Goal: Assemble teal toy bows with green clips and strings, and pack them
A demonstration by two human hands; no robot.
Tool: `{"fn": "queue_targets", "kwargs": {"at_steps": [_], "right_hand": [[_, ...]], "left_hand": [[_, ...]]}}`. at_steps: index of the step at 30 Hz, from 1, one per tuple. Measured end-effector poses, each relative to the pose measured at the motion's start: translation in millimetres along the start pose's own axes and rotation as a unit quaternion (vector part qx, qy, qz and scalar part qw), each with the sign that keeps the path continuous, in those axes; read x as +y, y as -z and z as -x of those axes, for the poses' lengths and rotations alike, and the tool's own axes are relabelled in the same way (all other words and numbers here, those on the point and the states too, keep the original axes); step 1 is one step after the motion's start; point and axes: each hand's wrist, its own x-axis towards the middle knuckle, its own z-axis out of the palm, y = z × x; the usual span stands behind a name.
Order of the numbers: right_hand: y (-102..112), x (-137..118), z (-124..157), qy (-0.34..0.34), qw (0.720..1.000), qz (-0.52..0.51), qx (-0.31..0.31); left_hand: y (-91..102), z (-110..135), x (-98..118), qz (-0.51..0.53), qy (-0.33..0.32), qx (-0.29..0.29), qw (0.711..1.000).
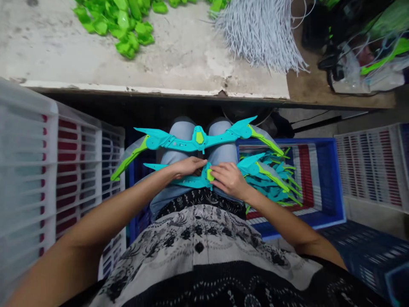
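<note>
Two turquoise toy bows with lime-green tips lie across my lap. The farther toy bow rests over my knees, a green piece at its middle. Closer to my waist is the nearer toy bow, partly covered by both hands. My left hand is closed on it just left of its middle, fingertips at the centre. From the right, my right hand has its fingers pressed together on the nearer bow's centre, against a small green piece. The fingers hide part of that piece.
Ahead is a worktable holding a pile of green plastic parts and a bundle of white cords. At my right stands a blue crate with several turquoise-and-green bows inside. A white slatted crate borders my left side.
</note>
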Motion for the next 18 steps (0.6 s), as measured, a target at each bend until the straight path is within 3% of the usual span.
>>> {"fn": "queue_targets", "kwargs": {"at_steps": [3,7,12,15,18], "right_hand": [[-17,-8,14,-0.015,1.000,0.020,0.012],[-25,-11,12,-0.059,0.998,-0.002,0.009],[-29,-18,9,-0.214,0.972,-0.085,0.034],[-31,-17,1,-0.292,0.944,-0.151,-0.009],[-31,-13,-10,-0.306,0.937,-0.150,-0.078]], "left_hand": [[-0.6,0,1,0.034,0.017,-0.022,0.999],[0.2,2,3,0.026,0.000,-0.048,0.999],[-3.4,3,-5,-0.028,-0.076,-0.058,0.995],[-9.4,2,-11,-0.061,-0.097,-0.034,0.993],[-14.0,-2,-17,-0.071,-0.118,-0.008,0.990]]}}
